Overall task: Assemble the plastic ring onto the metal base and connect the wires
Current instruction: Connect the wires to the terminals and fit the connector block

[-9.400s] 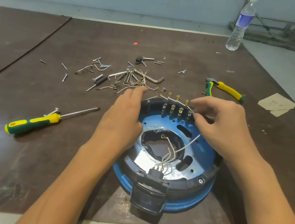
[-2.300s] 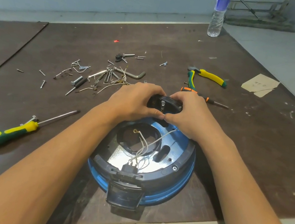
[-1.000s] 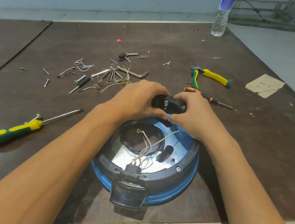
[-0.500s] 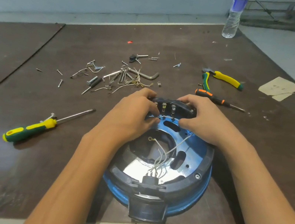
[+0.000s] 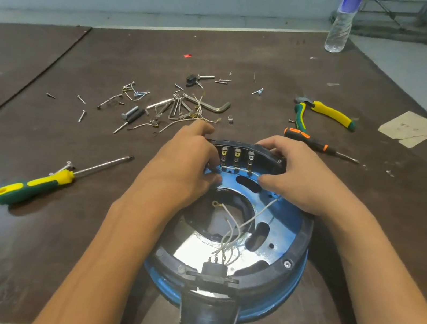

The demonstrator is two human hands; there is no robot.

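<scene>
1. Sitting at the middle of the desk's (image 5: 21, 257) front edge: blue metal base (image 5: 284, 221) with black plastic ring (image 5: 302, 247) on top.
2. Gripping the ring's far rim with the left hand (image 5: 185, 168), fingers curled over it.
3. Clamping the same rim with the right hand (image 5: 297, 176), thumb beside a wire under the terminals (image 5: 236, 155).
4. Trailing across the base's opening: white wires (image 5: 241, 223).
5. Lying toward the left edge: a screwdriver (image 5: 33, 186).
</scene>
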